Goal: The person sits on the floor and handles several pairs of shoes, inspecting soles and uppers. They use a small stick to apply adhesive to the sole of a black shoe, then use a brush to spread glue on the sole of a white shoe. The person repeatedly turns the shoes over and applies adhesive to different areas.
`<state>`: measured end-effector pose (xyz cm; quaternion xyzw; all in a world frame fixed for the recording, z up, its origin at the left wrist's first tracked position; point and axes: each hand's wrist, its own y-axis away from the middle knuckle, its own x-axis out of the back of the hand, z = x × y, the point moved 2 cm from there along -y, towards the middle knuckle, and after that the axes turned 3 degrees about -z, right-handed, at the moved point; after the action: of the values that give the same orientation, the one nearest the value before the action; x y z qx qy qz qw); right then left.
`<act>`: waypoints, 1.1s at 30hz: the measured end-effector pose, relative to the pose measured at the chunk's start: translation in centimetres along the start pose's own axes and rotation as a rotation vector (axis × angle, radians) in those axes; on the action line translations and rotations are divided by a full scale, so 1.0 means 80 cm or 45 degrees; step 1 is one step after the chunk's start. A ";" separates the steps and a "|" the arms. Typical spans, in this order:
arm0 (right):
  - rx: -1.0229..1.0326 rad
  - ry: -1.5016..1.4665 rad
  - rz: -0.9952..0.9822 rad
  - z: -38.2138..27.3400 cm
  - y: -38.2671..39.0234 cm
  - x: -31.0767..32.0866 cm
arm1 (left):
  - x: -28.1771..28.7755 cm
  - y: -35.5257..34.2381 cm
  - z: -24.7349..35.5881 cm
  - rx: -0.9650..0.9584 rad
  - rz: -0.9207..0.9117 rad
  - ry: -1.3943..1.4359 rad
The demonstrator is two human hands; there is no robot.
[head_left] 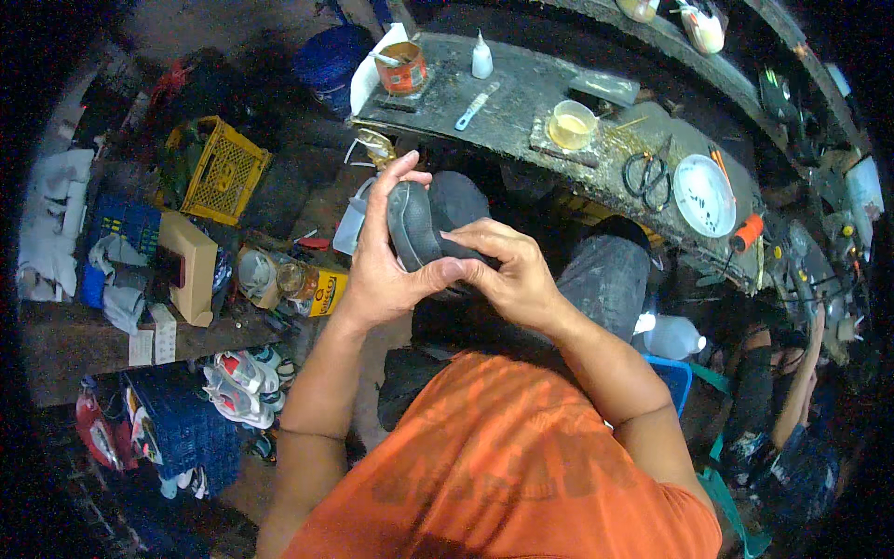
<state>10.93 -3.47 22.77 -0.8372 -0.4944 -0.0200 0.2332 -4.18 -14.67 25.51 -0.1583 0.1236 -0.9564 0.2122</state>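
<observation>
A dark grey shoe (413, 224) is held up between my two hands, above my lap. My left hand (377, 265) wraps the shoe's rounded end from the left, with the fingers along its far side and the thumb below. From the right, my right hand (512, 268) grips the narrower dark part, its thumb pressed close to the left thumb. Part of the shoe is hidden behind the right fingers.
Ahead runs a worn workbench (438, 93) with an orange can (402, 70), a squeeze bottle (481, 59), a cup of yellowish liquid (572, 126), scissors (649, 177) and a white bowl (704, 196). At left are a yellow crate (223, 177) and sneakers (244, 387). Another person's arm (799, 382) shows at right.
</observation>
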 end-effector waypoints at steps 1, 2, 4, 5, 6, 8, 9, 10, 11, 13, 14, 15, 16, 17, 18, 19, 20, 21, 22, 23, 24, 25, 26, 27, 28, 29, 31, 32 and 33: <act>-0.036 -0.072 0.016 0.004 0.002 0.000 | -0.001 -0.001 0.001 -0.005 -0.026 -0.018; -0.081 -0.144 0.031 0.010 0.004 -0.001 | 0.000 -0.001 0.002 -0.007 -0.047 -0.037; -0.165 -0.184 0.064 0.019 0.007 -0.005 | 0.000 0.000 0.002 -0.005 -0.073 -0.052; -0.196 -0.218 0.098 0.023 0.008 -0.006 | -0.001 -0.001 0.002 -0.008 -0.082 -0.046; -0.233 -0.252 0.128 0.026 0.008 -0.006 | 0.000 -0.001 0.001 -0.013 -0.089 -0.044; -0.297 -0.292 0.178 0.032 0.009 -0.005 | 0.001 0.000 0.000 0.012 -0.102 -0.027; -0.295 -0.288 0.185 0.033 0.008 -0.004 | 0.001 0.000 -0.001 0.019 -0.110 -0.026; -0.293 -0.285 0.189 0.034 0.009 -0.002 | 0.002 0.000 -0.002 0.006 -0.114 -0.027; -0.281 -0.281 0.198 0.035 0.009 -0.001 | 0.004 0.001 -0.002 -0.014 -0.120 -0.037; -0.276 -0.297 0.208 0.037 0.011 0.000 | 0.004 0.002 -0.005 -0.044 -0.122 -0.023; -0.286 -0.305 0.211 0.038 0.012 0.000 | 0.004 0.003 -0.008 -0.058 -0.118 -0.001; -0.278 -0.328 0.194 0.039 0.014 -0.001 | 0.005 0.005 -0.009 -0.068 -0.113 0.020; -0.291 -0.351 0.173 0.040 0.017 -0.001 | 0.005 0.008 -0.011 -0.065 -0.102 0.059; -0.304 -0.373 0.153 0.042 0.019 -0.002 | 0.004 0.011 -0.014 -0.063 -0.090 0.098; -0.287 -0.355 0.148 0.043 0.021 -0.002 | 0.003 0.014 -0.017 -0.059 -0.078 0.137; -0.269 -0.335 0.145 0.045 0.023 -0.001 | 0.002 0.018 -0.019 -0.070 -0.072 0.156; -0.252 -0.317 0.140 0.046 0.025 -0.001 | 0.000 0.021 -0.021 -0.082 -0.069 0.175; -0.240 -0.316 0.127 0.048 0.027 0.000 | 0.001 0.024 -0.024 -0.078 -0.059 0.190; -0.230 -0.314 0.109 0.049 0.029 0.001 | 0.001 0.026 -0.026 -0.123 -0.069 0.194; -0.225 -0.312 0.097 0.050 0.032 0.001 | 0.000 0.028 -0.028 -0.148 -0.073 0.195; -0.213 -0.324 0.080 0.050 0.034 0.002 | 0.000 0.029 -0.029 -0.175 -0.090 0.195; -0.203 -0.335 0.072 0.050 0.036 0.003 | 0.000 0.030 -0.030 -0.209 -0.101 0.186; -0.195 -0.354 0.050 0.049 0.038 0.003 | 0.001 0.030 -0.030 -0.240 -0.120 0.176; -0.178 -0.319 0.046 0.048 0.039 0.005 | 0.001 0.031 -0.028 -0.281 -0.131 0.175; -0.158 -0.291 0.032 0.046 0.040 0.006 | 0.001 0.032 -0.026 -0.267 -0.153 0.210; -0.147 -0.264 0.014 0.043 0.040 0.007 | 0.001 0.033 -0.023 -0.252 -0.165 0.169; -0.068 -0.160 0.018 0.035 0.040 0.010 | 0.003 0.032 -0.015 -0.267 -0.207 0.104; -0.019 -0.116 0.021 0.030 0.041 0.011 | 0.003 0.034 -0.009 -0.246 -0.148 0.030; 0.065 -0.006 0.038 0.025 0.042 0.012 | 0.010 0.031 -0.004 -0.242 -0.100 -0.001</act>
<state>13.82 -3.21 20.03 -0.8382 -0.4828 -0.0022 0.2536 -4.05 -17.15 24.67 -0.1830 0.2075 -0.9478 0.1584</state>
